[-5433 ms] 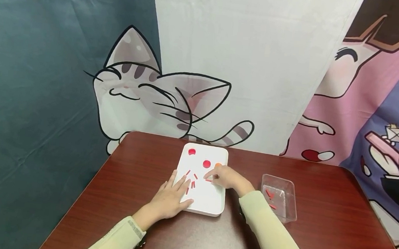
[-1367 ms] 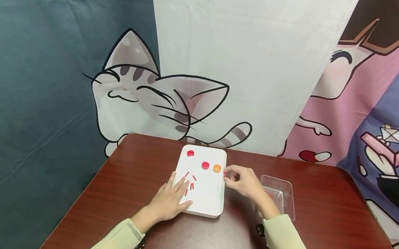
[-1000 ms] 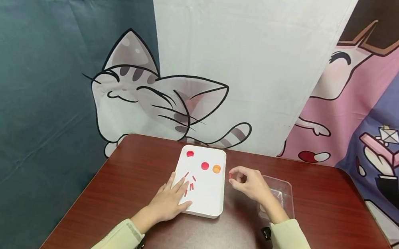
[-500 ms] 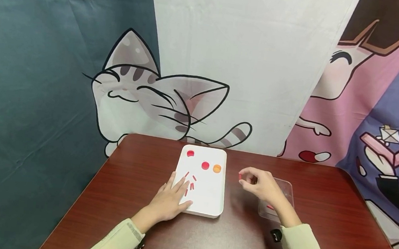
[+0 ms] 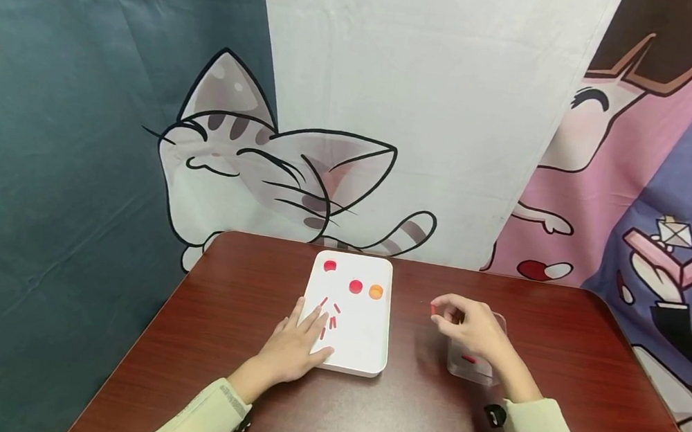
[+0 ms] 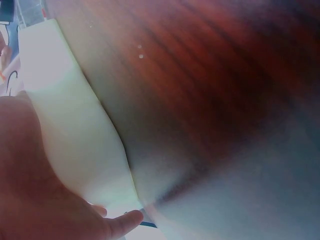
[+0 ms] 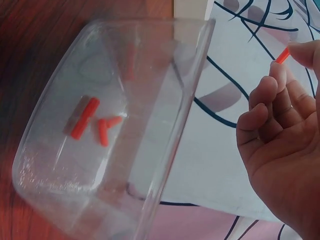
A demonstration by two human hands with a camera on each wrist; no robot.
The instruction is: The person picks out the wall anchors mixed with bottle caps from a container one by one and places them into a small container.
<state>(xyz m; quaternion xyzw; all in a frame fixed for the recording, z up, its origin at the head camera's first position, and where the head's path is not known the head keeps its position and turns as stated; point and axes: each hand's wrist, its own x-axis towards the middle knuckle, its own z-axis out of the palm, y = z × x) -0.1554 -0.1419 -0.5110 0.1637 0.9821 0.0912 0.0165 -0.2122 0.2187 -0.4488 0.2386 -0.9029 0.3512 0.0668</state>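
red stick (image 5: 433, 309), small, pinched between thumb and index of right hand (image 5: 474, 326); stick is held up off the surface (image 5: 240, 275), between the tray and the clear plastic box (image 5: 471, 376), closer to the box. right hand covers part of the box in head view. right wrist view: a few red pieces (image 7: 85, 119) lying on box bottom, exact count unclear.

left hand (image 5: 288, 349) grasping nothing, fingers spread, resting over left edge of white tray (image 5: 365, 343). on the tray, by its fingertips: five loose red sticks (image 5: 334, 322), lying at mixed angles, two side by side. toward tray's far end: two round red pieces (image 5: 355, 286), one round orange piece (image 5: 376, 292) just beside the nearer red one.

surface is dark reddish wood, cartoon-print cloth (image 5: 428, 78) behind it. pale green sleeves (image 5: 202, 414) on both arms.
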